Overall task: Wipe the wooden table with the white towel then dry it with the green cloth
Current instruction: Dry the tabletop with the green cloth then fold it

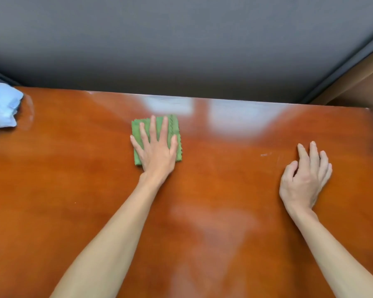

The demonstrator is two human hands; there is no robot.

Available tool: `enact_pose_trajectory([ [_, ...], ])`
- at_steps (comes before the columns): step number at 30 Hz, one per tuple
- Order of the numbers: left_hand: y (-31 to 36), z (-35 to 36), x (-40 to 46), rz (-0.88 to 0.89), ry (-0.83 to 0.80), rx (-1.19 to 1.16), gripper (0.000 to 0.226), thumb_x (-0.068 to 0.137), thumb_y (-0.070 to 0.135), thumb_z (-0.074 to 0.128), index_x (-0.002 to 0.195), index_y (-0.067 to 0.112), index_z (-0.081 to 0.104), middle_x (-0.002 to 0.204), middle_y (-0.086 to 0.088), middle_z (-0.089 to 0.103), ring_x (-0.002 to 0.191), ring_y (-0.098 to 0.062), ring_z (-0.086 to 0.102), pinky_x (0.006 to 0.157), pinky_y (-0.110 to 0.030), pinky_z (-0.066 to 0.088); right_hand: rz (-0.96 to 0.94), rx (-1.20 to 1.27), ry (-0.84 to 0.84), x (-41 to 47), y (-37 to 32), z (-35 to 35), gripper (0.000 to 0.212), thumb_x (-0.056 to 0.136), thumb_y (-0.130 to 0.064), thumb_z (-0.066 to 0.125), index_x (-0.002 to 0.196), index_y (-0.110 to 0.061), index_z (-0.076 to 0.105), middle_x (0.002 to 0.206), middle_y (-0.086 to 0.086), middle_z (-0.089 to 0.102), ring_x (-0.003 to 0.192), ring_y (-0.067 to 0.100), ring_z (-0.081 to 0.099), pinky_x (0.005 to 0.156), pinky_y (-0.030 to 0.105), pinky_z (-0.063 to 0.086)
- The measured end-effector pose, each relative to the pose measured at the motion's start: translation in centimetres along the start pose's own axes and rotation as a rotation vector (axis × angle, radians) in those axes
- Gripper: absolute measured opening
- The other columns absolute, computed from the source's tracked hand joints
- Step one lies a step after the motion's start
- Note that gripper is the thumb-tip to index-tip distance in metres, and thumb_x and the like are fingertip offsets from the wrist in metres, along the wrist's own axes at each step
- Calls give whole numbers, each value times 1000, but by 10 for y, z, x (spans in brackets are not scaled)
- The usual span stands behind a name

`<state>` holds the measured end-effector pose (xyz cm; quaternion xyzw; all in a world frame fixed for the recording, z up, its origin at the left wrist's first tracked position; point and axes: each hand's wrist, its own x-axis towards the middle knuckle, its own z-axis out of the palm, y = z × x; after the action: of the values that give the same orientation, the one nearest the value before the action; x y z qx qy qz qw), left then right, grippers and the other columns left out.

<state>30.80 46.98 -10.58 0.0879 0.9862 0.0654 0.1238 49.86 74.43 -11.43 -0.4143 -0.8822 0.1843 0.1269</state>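
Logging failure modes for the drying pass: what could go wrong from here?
1. The left hand only presses the folded green cloth with flat fingers; it could slip out or unfold mid-stroke.
2. The cloth is small against the wooden table, so patches may stay undried.
3. A stroke far left could hit the white towel at the table's edge.

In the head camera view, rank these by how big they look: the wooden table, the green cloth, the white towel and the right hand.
Largest to smallest:
1. wooden table
2. right hand
3. green cloth, partly hidden under the left hand
The white towel is cut off by the frame's left edge, so its place is unsure.
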Motion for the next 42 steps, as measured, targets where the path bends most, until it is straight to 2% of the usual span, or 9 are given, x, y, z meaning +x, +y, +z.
enact_pose_trajectory([
  [4, 60, -3, 39, -32, 0, -40, 59, 104, 49, 17, 159, 34, 0, 168, -1, -6, 152, -35, -11, 117, -66, -5, 1, 30, 19, 0, 3, 2, 45, 101, -24, 36, 145, -19, 47, 158, 3, 37, 149, 25, 25, 125, 47, 8],
  [8, 142, 13, 15, 209, -55, 26, 60, 105, 49, 19, 158, 33, -2, 167, -3, -10, 152, -36, -13, 117, -66, -5, 9, 96, 54, 0, 3, 4, 44, 101, -17, 37, 143, -16, 49, 156, 4, 41, 148, 24, 28, 125, 44, 9],
  [11, 194, 40, -49, 449, -92, 74, 59, 104, 50, 22, 159, 34, 6, 168, -4, -3, 153, -36, -9, 117, -67, -5, 6, 161, 92, 1, 6, 6, 45, 98, -8, 37, 142, -12, 50, 154, 6, 44, 147, 25, 32, 125, 46, 13],
  [17, 184, 67, -141, 618, -38, 88, 59, 100, 49, 36, 156, 35, 25, 166, -1, 19, 152, -34, 16, 116, -66, 20, -50, 284, 143, 1, 20, 7, 50, 91, 0, 37, 139, -4, 52, 150, 12, 48, 142, 30, 37, 120, 52, 25],
  [20, 138, 57, -143, 569, -58, 83, 59, 98, 53, 38, 154, 37, 29, 164, 1, 24, 151, -32, 19, 115, -64, 21, -53, 219, 73, 0, 17, 6, 48, 93, -1, 41, 140, -7, 52, 151, 9, 47, 144, 29, 34, 123, 48, 17],
  [24, 61, 39, -102, 363, -50, 101, 60, 96, 53, 35, 153, 34, 32, 163, -2, 28, 149, -34, 22, 115, -64, 17, -46, 217, -17, 1, 21, -1, 49, 95, -5, 44, 144, -10, 47, 153, 6, 45, 147, 25, 30, 125, 43, 13],
  [30, -12, -5, -5, -19, -19, 24, 61, 100, 54, 20, 158, 35, 14, 168, 0, 5, 153, -34, 2, 119, -64, 2, -30, 246, -41, 9, 47, -26, 51, 98, -13, 41, 148, -14, 42, 157, 3, 39, 148, 20, 25, 122, 40, 23],
  [36, 50, -8, 45, -192, 26, -70, 58, 105, 48, 16, 159, 33, 1, 168, -3, -5, 152, -36, -9, 117, -67, -5, 186, 135, -23, 32, 109, -56, 50, 102, -24, 38, 151, -21, 34, 160, 5, 31, 148, 26, 24, 119, 48, 25],
  [42, 191, 21, 21, 136, -3, -28, 59, 104, 47, 21, 159, 33, 5, 168, -1, -4, 152, -37, -9, 116, -68, -5, 416, 310, -217, 47, 113, -78, 49, 106, -38, 33, 154, -32, 24, 154, 1, 42, 138, 28, 43, 112, 49, 34],
])
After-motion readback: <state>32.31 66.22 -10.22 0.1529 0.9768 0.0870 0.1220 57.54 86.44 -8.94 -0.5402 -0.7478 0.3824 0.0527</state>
